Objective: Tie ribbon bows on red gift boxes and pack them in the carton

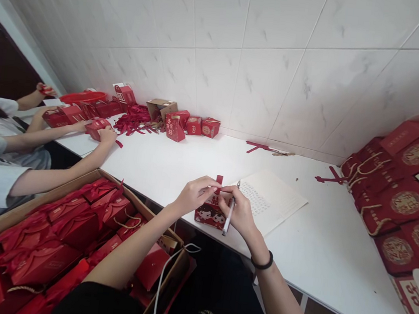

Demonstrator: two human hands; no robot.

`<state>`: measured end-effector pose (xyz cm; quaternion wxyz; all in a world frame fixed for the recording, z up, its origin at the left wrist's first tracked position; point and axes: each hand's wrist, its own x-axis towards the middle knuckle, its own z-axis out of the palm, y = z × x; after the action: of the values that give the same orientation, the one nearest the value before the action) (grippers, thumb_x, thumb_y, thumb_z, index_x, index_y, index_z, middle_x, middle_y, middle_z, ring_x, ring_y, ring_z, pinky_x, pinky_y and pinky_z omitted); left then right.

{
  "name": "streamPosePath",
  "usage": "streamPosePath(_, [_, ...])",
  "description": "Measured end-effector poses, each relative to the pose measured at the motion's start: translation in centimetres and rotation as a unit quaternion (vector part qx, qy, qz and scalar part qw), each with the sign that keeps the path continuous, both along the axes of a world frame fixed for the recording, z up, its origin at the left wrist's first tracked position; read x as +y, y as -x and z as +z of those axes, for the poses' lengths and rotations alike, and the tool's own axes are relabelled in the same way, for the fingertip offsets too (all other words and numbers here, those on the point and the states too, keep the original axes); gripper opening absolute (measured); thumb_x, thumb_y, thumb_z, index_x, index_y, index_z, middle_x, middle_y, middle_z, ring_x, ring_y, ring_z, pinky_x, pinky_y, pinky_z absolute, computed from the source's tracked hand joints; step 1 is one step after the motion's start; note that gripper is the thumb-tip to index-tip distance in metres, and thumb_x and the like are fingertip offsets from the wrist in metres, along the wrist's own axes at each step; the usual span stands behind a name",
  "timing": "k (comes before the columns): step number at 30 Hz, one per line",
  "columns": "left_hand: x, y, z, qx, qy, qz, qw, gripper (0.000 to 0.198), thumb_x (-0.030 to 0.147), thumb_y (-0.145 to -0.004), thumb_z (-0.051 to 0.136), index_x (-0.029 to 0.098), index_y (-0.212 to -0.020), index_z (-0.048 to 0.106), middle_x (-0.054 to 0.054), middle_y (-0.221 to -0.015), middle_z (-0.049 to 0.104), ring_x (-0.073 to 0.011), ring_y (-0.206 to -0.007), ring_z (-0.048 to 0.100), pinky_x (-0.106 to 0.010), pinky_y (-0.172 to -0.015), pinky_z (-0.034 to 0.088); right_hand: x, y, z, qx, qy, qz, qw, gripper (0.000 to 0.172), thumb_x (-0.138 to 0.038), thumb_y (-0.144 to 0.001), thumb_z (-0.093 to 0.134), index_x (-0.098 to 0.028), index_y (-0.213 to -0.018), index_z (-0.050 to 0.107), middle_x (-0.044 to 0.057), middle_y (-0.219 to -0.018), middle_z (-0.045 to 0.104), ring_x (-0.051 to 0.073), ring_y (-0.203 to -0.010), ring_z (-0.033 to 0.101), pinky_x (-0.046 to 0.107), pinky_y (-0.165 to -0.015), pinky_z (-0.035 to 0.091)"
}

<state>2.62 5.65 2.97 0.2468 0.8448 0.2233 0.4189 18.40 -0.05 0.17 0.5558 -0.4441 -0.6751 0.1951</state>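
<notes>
A small red gift box with cartoon figures on its front stands at the near edge of the white table. Both my hands are on its top. My left hand pinches the red ribbon tab sticking up from the box. My right hand is closed round a silver pen that points down, and its fingers also touch the box top. A sheet of printed paper lies just right of the box.
A cardboard carton full of red gift boxes sits at my left. Stacked red gift bags fill the right end of the table. More red boxes and ribbons lie along the tiled wall. Other people's hands work on boxes at far left.
</notes>
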Motion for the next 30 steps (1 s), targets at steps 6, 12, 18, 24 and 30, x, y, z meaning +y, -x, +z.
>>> streamPosePath(6, [-0.3, 0.1, -0.8, -0.035, 0.065, -0.029, 0.997, 0.026, 0.013, -0.082, 0.050, 0.015, -0.105, 0.063, -0.009, -0.101, 0.062, -0.0141, -0.092, 0.063, -0.025, -0.079, 0.056, 0.2, 0.0, -0.2, 0.009, 0.010, -0.013, 1.000, 0.010, -0.029, -0.084, 0.049, -0.020, -0.087, 0.053, -0.001, -0.064, 0.061, 0.014, -0.052, 0.054, 0.025, -0.054, 0.045])
streamPosePath(12, [-0.4, 0.0, -1.2, -0.055, 0.099, -0.039, 0.993, 0.030, 0.011, -0.081, 0.049, 0.016, -0.107, 0.064, -0.007, -0.102, 0.059, -0.0133, -0.093, 0.063, -0.027, -0.085, 0.056, 0.3, 0.1, -0.1, 0.020, 0.013, -0.007, 1.000, 0.010, -0.029, -0.084, 0.049, -0.020, -0.084, 0.053, -0.001, -0.063, 0.061, 0.014, -0.052, 0.055, 0.025, -0.054, 0.044])
streamPosePath(18, [-0.5, 0.1, -1.1, -0.045, 0.074, -0.029, 0.996, 0.031, 0.011, -0.082, 0.049, 0.017, -0.108, 0.064, -0.006, -0.096, 0.059, -0.0127, -0.089, 0.063, -0.025, -0.081, 0.057, 0.1, 0.2, 0.2, 0.038, 0.034, 0.005, 0.999, 0.010, -0.030, -0.082, 0.050, -0.020, -0.082, 0.054, -0.001, -0.064, 0.062, 0.015, -0.054, 0.055, 0.025, -0.054, 0.043])
streamPosePath(24, [-0.4, 0.0, -1.2, -0.035, 0.058, -0.016, 0.998, 0.030, 0.012, -0.082, 0.048, 0.018, -0.108, 0.064, -0.005, -0.091, 0.059, -0.0120, -0.083, 0.064, -0.024, -0.078, 0.057, 0.3, 0.2, 0.3, 0.032, 0.045, -0.005, 0.998, 0.011, -0.030, -0.081, 0.049, -0.020, -0.079, 0.052, -0.003, -0.057, 0.055, 0.013, -0.050, 0.048, 0.024, -0.053, 0.041])
streamPosePath(30, [-0.7, -0.4, -2.0, -0.060, 0.066, 0.016, 0.996, 0.031, 0.011, -0.078, 0.050, 0.017, -0.105, 0.064, -0.004, -0.087, 0.058, -0.0129, -0.078, 0.064, -0.025, -0.074, 0.056, 0.1, 0.3, 0.4, 0.017, 0.040, -0.035, 0.998, 0.014, -0.032, -0.078, 0.049, -0.020, -0.073, 0.052, -0.004, -0.052, 0.050, 0.013, -0.046, 0.046, 0.022, -0.049, 0.040])
